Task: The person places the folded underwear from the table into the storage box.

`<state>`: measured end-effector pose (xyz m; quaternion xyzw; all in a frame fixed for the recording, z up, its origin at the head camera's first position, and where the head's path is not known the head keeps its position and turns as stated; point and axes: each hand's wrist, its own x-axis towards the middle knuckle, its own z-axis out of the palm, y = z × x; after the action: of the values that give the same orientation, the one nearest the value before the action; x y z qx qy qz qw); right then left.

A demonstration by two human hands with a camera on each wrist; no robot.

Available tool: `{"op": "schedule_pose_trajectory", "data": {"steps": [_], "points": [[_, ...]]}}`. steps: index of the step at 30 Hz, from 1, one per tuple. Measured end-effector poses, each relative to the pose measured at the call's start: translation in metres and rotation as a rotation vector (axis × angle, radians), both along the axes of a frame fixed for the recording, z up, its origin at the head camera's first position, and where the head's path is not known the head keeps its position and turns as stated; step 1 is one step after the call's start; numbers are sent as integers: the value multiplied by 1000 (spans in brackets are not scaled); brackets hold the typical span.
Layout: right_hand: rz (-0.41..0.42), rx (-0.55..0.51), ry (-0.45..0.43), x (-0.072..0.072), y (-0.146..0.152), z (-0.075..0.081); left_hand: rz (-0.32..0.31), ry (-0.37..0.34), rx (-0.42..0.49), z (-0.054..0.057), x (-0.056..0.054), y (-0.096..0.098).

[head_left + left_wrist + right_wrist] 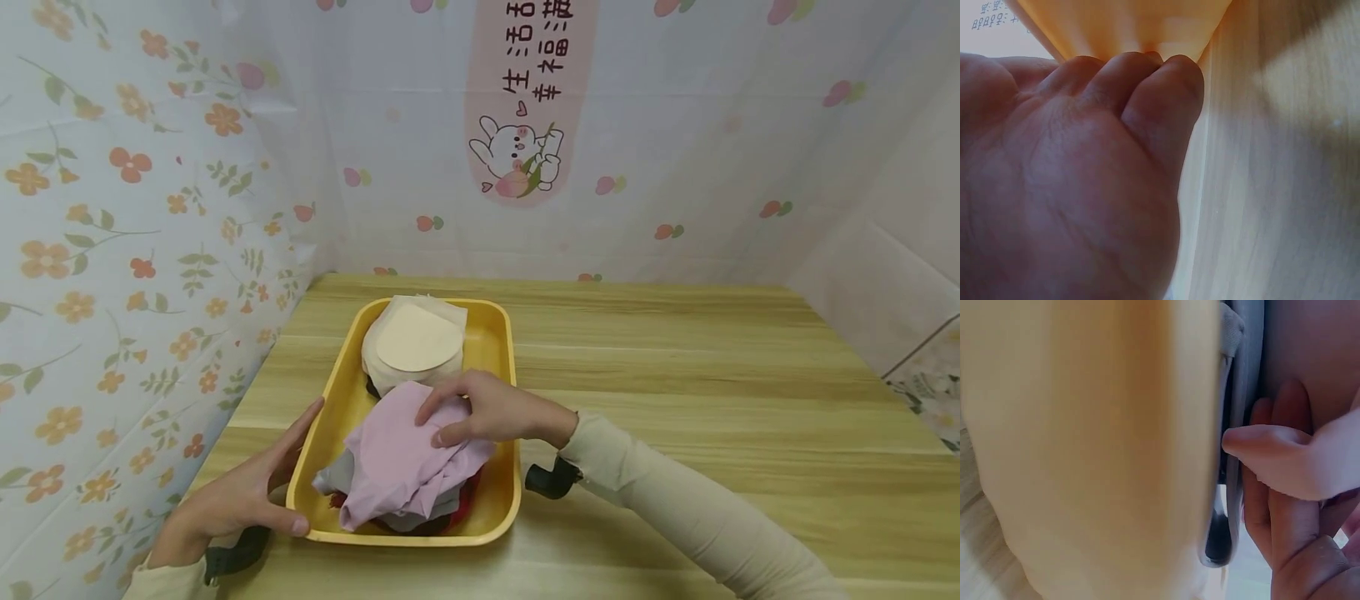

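A yellow tray [516,467] stands on the table, holding a heap of cloths. On top of its near pile lies a crumpled lilac cloth [390,454], which my right hand [487,408] pinches between thumb and fingers; in the right wrist view a fold of this cloth [1297,456] crosses the fingers. My left hand [247,492] rests against the tray's near left corner, thumb at the front rim, fingers along the outer left wall. The left wrist view shows the fingertips of that hand [1066,181] touching the tray wall [1129,25].
Cream cloths [420,337] form a pile in the tray's far half. Grey cloth [408,521] and dark red cloth [471,496] show beneath the lilac one. The wooden table [675,367] extends to the right. Printed sheets [375,108] hang behind and at the sides.
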<state>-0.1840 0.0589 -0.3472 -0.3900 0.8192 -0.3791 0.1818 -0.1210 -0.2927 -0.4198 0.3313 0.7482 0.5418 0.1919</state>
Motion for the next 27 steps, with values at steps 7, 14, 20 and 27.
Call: {"op": "schedule_pose_trajectory", "data": {"steps": [7,14,20,27], "points": [[9,59,87,1,-3,-4,-10,8,11,-3,0,-2],[41,58,186,0,-3,2,1,-2,2,0,2,0],[41,32,228,3,-4,7,26,64,-49,5,2,0],[19,28,231,7,-5,12,34,96,-66,8,3,1]]}}
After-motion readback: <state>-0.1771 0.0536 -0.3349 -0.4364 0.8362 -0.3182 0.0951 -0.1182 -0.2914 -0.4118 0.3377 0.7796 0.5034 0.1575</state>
